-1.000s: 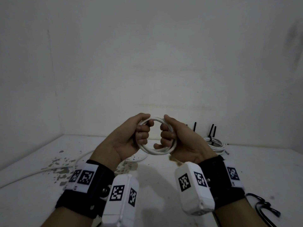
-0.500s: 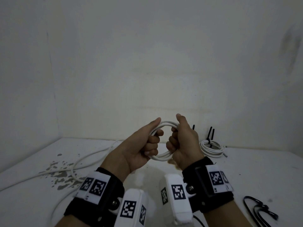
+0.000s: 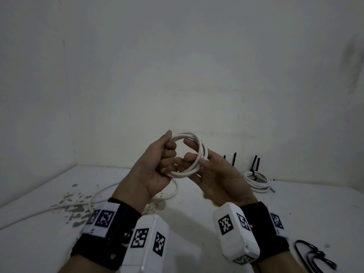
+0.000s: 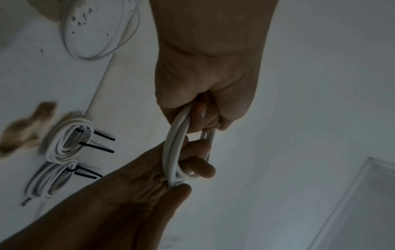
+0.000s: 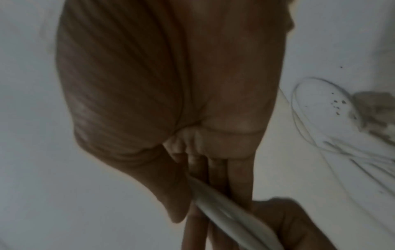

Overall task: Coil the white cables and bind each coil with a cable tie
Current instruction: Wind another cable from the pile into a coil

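A small coil of white cable (image 3: 188, 135) is held up above the table between both hands. My left hand (image 3: 167, 156) grips the coil's left side in a fist, thumb on top. My right hand (image 3: 199, 160) has its fingers through the ring and pinches the right side against the thumb. The left wrist view shows the coil (image 4: 173, 152) edge-on, running from my left hand (image 4: 205, 118) down to the right hand (image 4: 186, 174), whose fingers curl round it. In the right wrist view the thumb presses the cable (image 5: 224, 213) against the fingers (image 5: 218, 177).
Two bound white coils (image 3: 256, 180) with black cable ties sticking up lie by the back wall, right of my hands (image 4: 68, 135). A loose white cable (image 3: 98, 196) loops across the stained left part of the table. Black cable ties (image 3: 313, 257) lie at the near right.
My right hand has loosened from a fist and turned palm-up, its fingers now straighter through the ring. The coil has tilted to face more to the left. The left hand's grip is unchanged.
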`<state>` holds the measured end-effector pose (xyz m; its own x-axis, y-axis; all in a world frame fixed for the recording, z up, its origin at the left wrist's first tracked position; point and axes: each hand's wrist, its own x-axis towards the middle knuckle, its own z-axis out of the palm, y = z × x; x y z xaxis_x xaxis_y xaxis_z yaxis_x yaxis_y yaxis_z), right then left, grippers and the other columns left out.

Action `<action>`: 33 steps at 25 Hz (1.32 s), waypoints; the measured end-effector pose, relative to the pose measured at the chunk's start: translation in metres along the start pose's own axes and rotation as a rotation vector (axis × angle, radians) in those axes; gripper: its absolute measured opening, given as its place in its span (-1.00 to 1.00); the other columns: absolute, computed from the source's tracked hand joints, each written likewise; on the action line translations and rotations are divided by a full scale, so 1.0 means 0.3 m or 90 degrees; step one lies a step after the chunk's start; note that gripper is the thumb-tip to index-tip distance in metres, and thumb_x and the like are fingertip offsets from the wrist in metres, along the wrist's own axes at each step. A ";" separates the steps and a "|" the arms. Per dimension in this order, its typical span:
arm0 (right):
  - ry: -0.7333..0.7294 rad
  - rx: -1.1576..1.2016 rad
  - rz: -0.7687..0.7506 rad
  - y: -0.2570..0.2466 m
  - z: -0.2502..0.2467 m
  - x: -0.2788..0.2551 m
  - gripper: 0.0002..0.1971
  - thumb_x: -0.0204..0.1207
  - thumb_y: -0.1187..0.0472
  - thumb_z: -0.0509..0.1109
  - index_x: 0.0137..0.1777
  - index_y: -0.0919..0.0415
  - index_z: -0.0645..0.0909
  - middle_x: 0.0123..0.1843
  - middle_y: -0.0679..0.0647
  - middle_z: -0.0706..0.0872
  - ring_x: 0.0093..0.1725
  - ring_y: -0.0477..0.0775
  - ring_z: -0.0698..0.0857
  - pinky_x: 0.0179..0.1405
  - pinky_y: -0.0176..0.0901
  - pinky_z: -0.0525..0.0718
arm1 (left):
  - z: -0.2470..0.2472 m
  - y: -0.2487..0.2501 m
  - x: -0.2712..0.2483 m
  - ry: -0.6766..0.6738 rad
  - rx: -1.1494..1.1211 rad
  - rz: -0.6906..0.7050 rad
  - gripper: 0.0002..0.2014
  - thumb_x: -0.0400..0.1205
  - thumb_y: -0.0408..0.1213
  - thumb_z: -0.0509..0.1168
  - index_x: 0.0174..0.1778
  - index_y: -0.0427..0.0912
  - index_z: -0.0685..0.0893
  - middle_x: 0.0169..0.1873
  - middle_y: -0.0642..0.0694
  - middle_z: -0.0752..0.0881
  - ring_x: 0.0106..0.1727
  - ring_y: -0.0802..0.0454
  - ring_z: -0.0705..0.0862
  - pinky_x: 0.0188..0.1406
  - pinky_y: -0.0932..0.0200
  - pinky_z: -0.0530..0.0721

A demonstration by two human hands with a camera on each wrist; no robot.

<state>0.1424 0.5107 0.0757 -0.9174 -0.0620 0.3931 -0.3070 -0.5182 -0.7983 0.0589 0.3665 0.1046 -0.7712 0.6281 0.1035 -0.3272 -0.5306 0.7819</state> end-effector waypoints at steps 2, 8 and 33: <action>-0.025 -0.052 -0.002 0.001 -0.023 -0.006 -0.55 0.58 0.41 0.28 0.49 0.37 0.50 0.04 0.22 0.83 0.17 0.22 0.79 0.29 0.02 0.73 | 0.000 0.002 -0.005 -0.008 0.029 -0.008 -0.60 0.71 0.03 0.22 -0.39 -0.09 0.43 -0.69 0.11 0.15 -0.79 0.20 0.11 -0.85 0.39 0.10; 0.049 -0.172 0.005 0.009 -0.026 -0.003 -0.75 0.56 0.38 0.33 0.22 0.40 0.58 -0.08 0.28 0.83 0.05 0.21 0.83 0.11 0.00 0.79 | -0.014 0.020 -0.012 0.008 0.139 -0.015 -0.62 0.71 0.06 0.22 -0.32 -0.12 0.47 -0.63 0.10 0.17 -0.75 0.19 0.10 -0.82 0.38 0.15; 0.209 -0.571 0.037 0.038 -0.003 0.015 -0.70 0.81 0.10 0.13 0.16 0.37 0.51 -0.22 0.31 0.80 -0.34 0.16 0.79 -0.41 -0.14 0.76 | -0.036 -0.051 0.023 0.080 0.300 -0.050 -0.54 0.67 0.18 0.26 -0.39 -0.04 0.34 -0.62 0.10 0.17 -0.66 0.17 0.10 -0.73 0.30 0.12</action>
<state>0.1345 0.5053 0.0679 -0.9205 0.2464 0.3032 -0.2131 0.3337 -0.9183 0.0526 0.3729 0.0869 -0.8236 0.5669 -0.0199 -0.1277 -0.1511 0.9802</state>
